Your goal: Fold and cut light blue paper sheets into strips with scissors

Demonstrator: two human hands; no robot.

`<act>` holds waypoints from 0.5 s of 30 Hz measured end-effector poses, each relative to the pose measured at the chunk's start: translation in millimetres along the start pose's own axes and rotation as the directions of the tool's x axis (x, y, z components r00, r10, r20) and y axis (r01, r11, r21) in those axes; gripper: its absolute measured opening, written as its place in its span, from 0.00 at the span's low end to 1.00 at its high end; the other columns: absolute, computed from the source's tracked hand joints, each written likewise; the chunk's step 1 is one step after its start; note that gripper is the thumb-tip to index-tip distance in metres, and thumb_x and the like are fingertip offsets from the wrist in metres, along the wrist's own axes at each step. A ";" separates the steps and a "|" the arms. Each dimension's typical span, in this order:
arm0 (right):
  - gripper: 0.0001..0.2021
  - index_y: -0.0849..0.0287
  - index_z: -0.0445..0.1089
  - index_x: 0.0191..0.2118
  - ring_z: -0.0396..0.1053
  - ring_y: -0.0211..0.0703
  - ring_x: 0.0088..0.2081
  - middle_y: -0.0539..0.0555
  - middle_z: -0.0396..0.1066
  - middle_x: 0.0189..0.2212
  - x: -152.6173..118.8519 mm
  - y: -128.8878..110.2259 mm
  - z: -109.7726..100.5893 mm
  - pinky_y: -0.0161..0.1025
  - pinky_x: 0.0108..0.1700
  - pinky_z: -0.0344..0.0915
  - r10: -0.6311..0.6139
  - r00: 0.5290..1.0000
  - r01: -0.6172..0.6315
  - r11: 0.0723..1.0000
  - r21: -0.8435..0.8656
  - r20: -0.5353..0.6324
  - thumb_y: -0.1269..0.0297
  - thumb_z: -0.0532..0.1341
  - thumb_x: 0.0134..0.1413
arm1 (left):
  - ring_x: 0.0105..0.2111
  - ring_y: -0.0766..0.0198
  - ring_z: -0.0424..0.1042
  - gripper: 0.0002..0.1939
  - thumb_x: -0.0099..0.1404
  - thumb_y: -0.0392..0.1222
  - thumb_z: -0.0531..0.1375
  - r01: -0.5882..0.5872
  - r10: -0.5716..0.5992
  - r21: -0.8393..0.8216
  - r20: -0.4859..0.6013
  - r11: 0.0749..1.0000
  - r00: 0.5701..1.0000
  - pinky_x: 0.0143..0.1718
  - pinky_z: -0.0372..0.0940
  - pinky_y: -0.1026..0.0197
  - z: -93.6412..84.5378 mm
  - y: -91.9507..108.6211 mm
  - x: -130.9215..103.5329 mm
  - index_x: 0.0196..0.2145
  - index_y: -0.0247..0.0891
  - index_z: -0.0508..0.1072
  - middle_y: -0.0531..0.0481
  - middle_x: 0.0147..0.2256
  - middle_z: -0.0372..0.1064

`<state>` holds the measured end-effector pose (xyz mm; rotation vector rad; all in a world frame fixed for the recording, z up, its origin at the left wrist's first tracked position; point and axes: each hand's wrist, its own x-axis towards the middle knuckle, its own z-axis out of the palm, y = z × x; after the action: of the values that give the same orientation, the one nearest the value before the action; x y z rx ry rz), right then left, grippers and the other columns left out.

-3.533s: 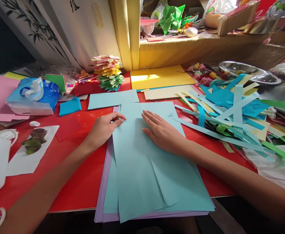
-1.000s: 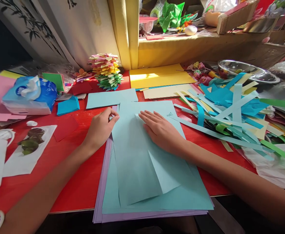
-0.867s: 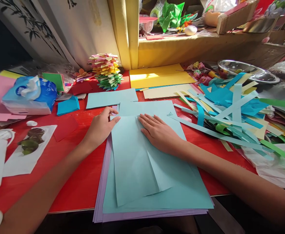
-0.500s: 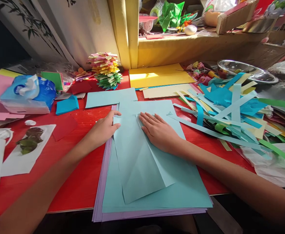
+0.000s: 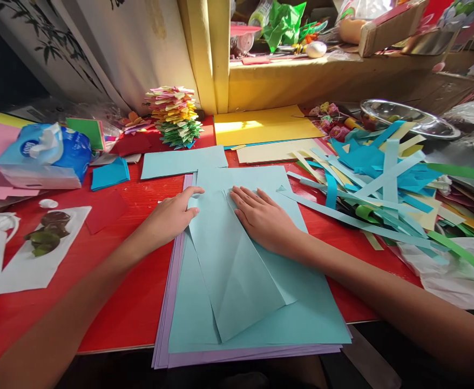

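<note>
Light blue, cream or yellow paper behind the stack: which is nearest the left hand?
The light blue rectangle beyond the left hand; the cream sheet and yellow sheet lie farther right.

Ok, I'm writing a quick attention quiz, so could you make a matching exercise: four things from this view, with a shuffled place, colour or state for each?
1. right hand
2. left hand
3. folded-paper tower
4. metal bowl

A. pink and yellow above green
B. behind the heap of paper strips
C. palm down on the light-blue paper
D. at that paper's left edge

Pairs: 1-C, 2-D, 3-A, 4-B
</note>
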<state>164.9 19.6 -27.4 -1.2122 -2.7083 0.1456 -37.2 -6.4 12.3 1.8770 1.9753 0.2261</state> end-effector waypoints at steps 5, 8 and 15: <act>0.26 0.66 0.46 0.63 0.41 0.42 0.64 0.54 0.45 0.63 0.3 0.9 0.8 0.48 0.63 0.40 0.002 1.000 -0.002 1.000 0.001 -0.005 0.62 0.35 0.64 | 0.30 0.57 0.64 0.22 0.61 0.47 0.48 0.013 -0.013 0.008 0.004 1.000 1.000 0.27 0.55 0.61 0.5 -2.9 1.5 0.54 0.52 0.59 0.54 0.22 0.60; 0.26 0.67 0.46 0.63 0.41 0.44 0.64 0.54 0.44 0.63 0.6 2.3 0.8 0.48 0.63 0.40 -0.016 1.000 0.016 1.000 0.007 0.002 0.62 0.35 0.64 | 0.27 0.60 0.62 0.24 0.61 0.47 0.50 0.001 -0.001 -0.005 0.007 1.000 1.000 0.26 0.54 0.62 -0.3 -5.5 2.3 0.56 0.53 0.56 0.55 0.21 0.57; 0.27 0.71 0.47 0.62 0.41 0.45 0.63 0.59 0.45 0.62 -1.6 0.8 -5.7 0.45 0.64 0.40 -0.014 1.000 0.014 0.998 0.058 0.003 0.59 0.40 0.63 | 0.22 0.64 0.58 0.24 0.62 0.45 0.49 -0.045 0.031 -0.059 -0.220 0.997 0.975 0.23 0.51 0.65 -0.8 -6.6 2.6 0.57 0.49 0.55 0.55 0.21 0.51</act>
<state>167.7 19.0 -22.1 -1.1779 -2.6947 0.2232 -43.6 -4.3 10.0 1.9206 2.0474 0.5213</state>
